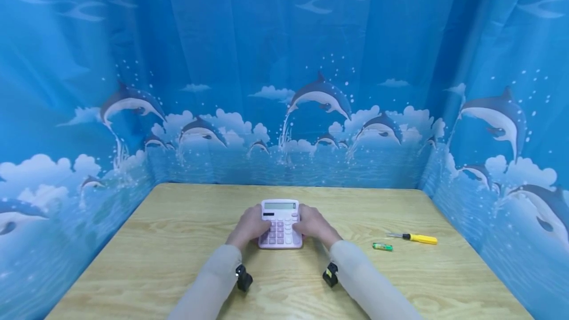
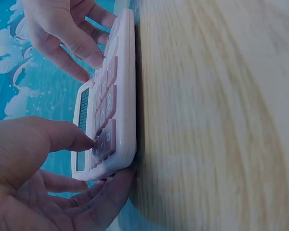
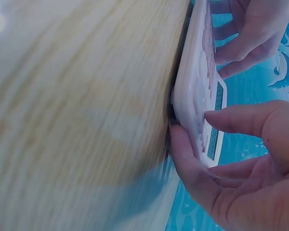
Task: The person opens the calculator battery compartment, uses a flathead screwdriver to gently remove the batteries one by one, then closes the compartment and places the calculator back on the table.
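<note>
A pink-and-white calculator (image 1: pixel 280 239) lies face up at the middle of the table, its display at the far end. My left hand (image 1: pixel 252 223) grips its left edge, thumb on the keys and fingers curled at the side and underneath. On the opposite edge, my right hand (image 1: pixel 313 222) holds it the same way. In the left wrist view the calculator (image 2: pixel 127 96) shows side-on, close to the tabletop. The right wrist view has the right hand's thumb on the calculator's face (image 3: pixel 197 96), with a finger beneath its edge.
Right of the hands, a green battery (image 1: pixel 383 247) and a yellow-handled screwdriver (image 1: pixel 422 238) lie on the wooden table (image 1: pixel 186 241). A blue dolphin-print curtain (image 1: pixel 284 38) surrounds the table at the back and sides. A small black camera sits on each wrist.
</note>
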A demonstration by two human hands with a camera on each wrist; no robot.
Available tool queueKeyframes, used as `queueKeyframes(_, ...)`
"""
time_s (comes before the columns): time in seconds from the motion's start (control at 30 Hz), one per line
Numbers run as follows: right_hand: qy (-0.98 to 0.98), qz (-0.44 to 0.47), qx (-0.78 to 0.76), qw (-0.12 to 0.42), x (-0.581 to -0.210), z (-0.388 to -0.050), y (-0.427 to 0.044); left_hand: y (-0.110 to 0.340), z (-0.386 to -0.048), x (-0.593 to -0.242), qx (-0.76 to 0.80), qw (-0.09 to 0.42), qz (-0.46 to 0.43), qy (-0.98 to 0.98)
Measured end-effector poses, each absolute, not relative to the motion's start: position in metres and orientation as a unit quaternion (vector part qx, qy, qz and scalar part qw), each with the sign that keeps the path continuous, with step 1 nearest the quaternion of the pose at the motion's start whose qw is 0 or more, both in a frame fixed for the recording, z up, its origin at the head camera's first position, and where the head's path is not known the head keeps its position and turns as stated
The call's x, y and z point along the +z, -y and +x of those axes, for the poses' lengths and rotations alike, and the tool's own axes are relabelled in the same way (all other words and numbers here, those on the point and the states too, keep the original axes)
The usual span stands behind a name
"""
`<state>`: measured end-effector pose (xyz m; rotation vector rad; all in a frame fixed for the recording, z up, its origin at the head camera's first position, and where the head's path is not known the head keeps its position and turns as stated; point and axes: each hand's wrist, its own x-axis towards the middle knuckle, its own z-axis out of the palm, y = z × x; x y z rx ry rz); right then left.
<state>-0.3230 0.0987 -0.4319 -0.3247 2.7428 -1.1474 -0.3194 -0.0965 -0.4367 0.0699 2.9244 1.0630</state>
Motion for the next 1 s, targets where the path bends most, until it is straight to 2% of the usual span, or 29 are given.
queueKeyframes(0.23, -0.918, -0.113, -0.374, 0.069, -0.432, -0.329, -0.09, 0.106, -0.325, -0.437, 0.336, -0.002, 0.023, -0.942)
queueKeyframes(1.0, -0.936, -0.1, -0.333, 0.047, -0.433, -0.335, -0.081, 0.112, -0.325, -0.434, 0.342, 0.008, -0.021, -0.94)
